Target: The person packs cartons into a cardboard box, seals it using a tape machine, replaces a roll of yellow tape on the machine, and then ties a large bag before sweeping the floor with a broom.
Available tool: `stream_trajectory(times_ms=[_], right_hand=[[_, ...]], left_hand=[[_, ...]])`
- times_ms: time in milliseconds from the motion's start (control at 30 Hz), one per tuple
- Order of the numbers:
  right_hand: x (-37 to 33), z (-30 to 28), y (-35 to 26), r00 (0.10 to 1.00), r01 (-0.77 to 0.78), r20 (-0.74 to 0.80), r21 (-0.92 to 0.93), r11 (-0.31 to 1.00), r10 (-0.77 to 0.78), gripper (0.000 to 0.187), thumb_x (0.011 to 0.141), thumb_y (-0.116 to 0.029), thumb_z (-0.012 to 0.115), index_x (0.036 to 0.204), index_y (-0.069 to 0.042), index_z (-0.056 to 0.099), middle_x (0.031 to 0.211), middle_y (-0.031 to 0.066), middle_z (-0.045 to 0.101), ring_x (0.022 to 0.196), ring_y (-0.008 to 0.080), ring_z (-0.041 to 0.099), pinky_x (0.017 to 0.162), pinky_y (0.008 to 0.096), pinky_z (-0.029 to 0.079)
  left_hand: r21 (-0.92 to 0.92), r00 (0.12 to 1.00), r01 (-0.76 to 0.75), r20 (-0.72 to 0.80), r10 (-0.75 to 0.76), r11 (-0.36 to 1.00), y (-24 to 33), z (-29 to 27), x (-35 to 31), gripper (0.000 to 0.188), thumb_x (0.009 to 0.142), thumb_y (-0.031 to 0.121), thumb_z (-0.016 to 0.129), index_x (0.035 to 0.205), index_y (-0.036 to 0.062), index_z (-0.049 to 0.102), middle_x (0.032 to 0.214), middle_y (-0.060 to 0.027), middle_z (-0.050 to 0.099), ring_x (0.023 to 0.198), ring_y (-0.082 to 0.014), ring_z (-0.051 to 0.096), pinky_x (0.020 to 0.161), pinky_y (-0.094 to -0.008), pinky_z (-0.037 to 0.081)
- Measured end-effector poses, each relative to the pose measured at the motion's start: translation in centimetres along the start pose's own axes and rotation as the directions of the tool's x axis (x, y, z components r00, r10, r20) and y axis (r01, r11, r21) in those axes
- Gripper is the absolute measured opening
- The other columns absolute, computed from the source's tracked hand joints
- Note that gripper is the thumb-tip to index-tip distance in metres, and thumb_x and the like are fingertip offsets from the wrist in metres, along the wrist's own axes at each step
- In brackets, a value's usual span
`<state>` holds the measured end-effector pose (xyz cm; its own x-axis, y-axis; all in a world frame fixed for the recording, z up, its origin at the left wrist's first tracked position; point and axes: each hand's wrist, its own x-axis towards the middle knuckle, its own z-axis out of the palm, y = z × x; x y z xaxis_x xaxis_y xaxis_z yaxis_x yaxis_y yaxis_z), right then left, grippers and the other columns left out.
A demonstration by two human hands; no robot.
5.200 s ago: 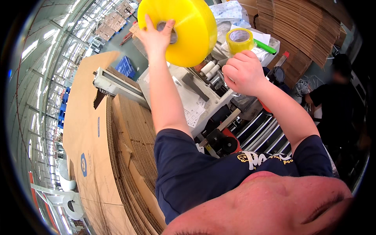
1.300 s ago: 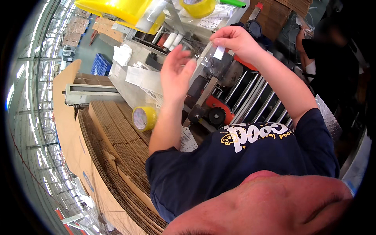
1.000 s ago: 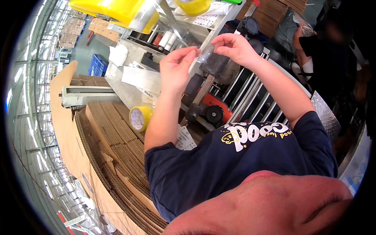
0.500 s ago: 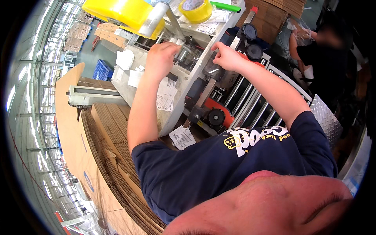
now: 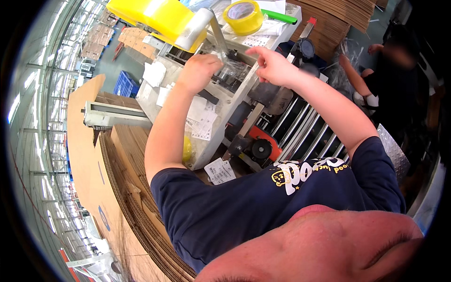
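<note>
My left hand (image 5: 201,73) is at the left side of the opening in a carton sealing machine (image 5: 235,96), its fingers curled together beside a glossy clear strip (image 5: 224,60). Whether they grip that strip is hidden. On the right side of the opening is my right hand (image 5: 272,68), holding nothing visible; its index finger stretches toward the left hand while the other fingers bend loosely. A large yellow tape roll (image 5: 164,21) sits on the machine beyond my left hand, beside a grey metal arm (image 5: 197,29).
Another yellow tape roll (image 5: 243,19) and a green-handled tool (image 5: 279,17) lie at the far end. Papers (image 5: 202,124) rest on the machine's left side. Stacked flat cardboard (image 5: 136,178) stands near left; a roller conveyor (image 5: 305,127) runs at right. A co-worker (image 5: 394,80) sits far right.
My right hand has moved slightly left, nearer my left hand, and its fingers have loosened. My left hand has shifted slightly right and down in the picture. The camera view has shifted a little.
</note>
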<state>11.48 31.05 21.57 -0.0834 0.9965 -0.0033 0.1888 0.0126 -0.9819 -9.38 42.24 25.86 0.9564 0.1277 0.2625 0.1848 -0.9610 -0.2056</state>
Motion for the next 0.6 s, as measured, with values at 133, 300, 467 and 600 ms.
stream_trajectory(times_ms=[133, 300, 467, 600], right_hand=[[1.1, -0.8, -2.2, 0.994, 0.097, 0.059, -0.117, 0.988, -0.09, 0.051, 0.07, 0.008, 0.049, 0.117, -0.012, 0.045, 0.074, 0.0017, 0.041, 0.057, 0.0106, 0.054, 0.05, 0.024, 0.044], [3.3, -1.1, -4.4, 0.992, 0.09, 0.1, -0.12, 0.989, -0.078, 0.05, 0.069, 0.007, 0.05, 0.115, -0.011, 0.046, 0.077, 0.0013, 0.04, 0.057, 0.0099, 0.054, 0.051, 0.0234, 0.043], [4.5, -0.8, -6.0, 0.991, 0.082, 0.115, -0.092, 0.992, -0.071, 0.047, 0.07, 0.007, 0.05, 0.114, -0.009, 0.046, 0.077, 0.0015, 0.041, 0.057, 0.0103, 0.054, 0.05, 0.023, 0.042], [4.9, -0.2, -6.1, 0.993, 0.083, 0.084, 0.009, 0.997, -0.083, 0.044, 0.07, 0.007, 0.051, 0.112, -0.008, 0.047, 0.077, 0.0014, 0.041, 0.058, 0.0104, 0.054, 0.051, 0.0225, 0.043]], left_hand=[[0.026, 0.989, 0.083, 0.123, -0.085, 0.996, 0.2, 0.0, -0.2, 0.024, 0.061, 0.0, 0.055, 0.084, 0.007, 0.061, 0.089, -0.004, 0.062, 0.091, -0.0211, 0.058, 0.072, -0.0316, 0.047], [0.003, 0.998, 0.039, -0.059, -0.039, 0.999, 0.3, 1.7, -0.2, 0.022, 0.064, 0.007, 0.053, 0.085, 0.0089, 0.061, 0.084, -0.0037, 0.059, 0.078, -0.0207, 0.059, 0.065, -0.0307, 0.047], [-0.108, 0.98, 0.186, -0.049, -0.192, 0.977, 1.7, 2.4, -0.8, 0.027, 0.066, -0.004, 0.056, 0.09, 0.0059, 0.062, 0.084, -0.0095, 0.061, 0.085, -0.0245, 0.06, 0.072, -0.0309, 0.049], [-0.349, 0.915, 0.328, -0.114, -0.387, 0.878, 2.3, 3.7, -1.8, 0.022, 0.071, 0.001, 0.055, 0.092, 0.0077, 0.061, 0.072, -0.0133, 0.059, 0.066, -0.031, 0.058, 0.061, -0.0347, 0.048]])
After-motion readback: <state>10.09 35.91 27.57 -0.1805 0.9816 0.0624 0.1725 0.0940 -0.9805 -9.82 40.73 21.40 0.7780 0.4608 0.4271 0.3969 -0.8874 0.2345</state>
